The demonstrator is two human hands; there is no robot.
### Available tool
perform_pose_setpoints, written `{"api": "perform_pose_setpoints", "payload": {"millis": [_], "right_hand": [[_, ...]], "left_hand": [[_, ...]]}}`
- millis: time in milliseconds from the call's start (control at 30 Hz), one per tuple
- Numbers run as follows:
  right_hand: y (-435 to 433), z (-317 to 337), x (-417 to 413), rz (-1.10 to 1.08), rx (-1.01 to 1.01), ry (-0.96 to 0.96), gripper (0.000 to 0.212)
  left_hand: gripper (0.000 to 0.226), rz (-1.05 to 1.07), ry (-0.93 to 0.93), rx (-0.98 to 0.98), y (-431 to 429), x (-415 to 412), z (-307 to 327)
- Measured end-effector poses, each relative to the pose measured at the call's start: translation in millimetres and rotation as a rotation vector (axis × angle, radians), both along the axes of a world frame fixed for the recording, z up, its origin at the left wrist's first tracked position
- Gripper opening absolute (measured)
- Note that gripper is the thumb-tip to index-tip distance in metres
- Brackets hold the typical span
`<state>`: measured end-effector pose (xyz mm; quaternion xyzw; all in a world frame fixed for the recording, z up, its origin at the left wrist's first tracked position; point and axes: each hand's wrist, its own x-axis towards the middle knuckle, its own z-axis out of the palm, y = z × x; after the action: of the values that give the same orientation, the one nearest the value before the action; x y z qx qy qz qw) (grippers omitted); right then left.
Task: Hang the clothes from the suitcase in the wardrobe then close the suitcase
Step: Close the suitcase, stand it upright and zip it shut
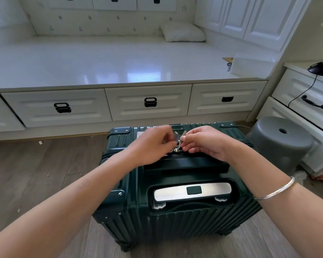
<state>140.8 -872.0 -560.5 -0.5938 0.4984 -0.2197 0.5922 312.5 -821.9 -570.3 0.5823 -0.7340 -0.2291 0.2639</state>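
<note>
A dark green hard-shell suitcase (pixel 131 207) stands upright and closed on the wooden floor in front of me, its silver pull handle (pixel 192 191) facing up. Both hands meet over the zipper at its top. My left hand (pixel 153 144) pinches one metal zipper pull, partly blurred. My right hand (pixel 203 142) pinches the other silver zipper pull (pixel 182 138), which sticks up between my fingers. No clothes are visible.
A white platform bed (pixel 119 64) with drawers (pixel 147 102) runs behind the suitcase, a pillow (pixel 183 32) at its back. White wardrobe doors (pixel 254 19) stand at the far right. A grey plastic stool (pixel 282 142) and a white drawer unit (pixel 306 101) sit to the right.
</note>
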Motion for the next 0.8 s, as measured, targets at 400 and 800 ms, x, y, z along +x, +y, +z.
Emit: {"api": "perform_pose_setpoints", "payload": {"millis": [400,800], "right_hand": [[1.0,-5.5,7.3,0.066,-0.082,0.033,0.017],[-10.7,1.1,11.0,0.058,-0.005,0.270,0.016]], "left_hand": [[0.007,0.430,0.724,0.482,-7.0,-11.2,3.8],[0.011,0.383,0.385,0.581,-22.0,-8.9,10.5]]}}
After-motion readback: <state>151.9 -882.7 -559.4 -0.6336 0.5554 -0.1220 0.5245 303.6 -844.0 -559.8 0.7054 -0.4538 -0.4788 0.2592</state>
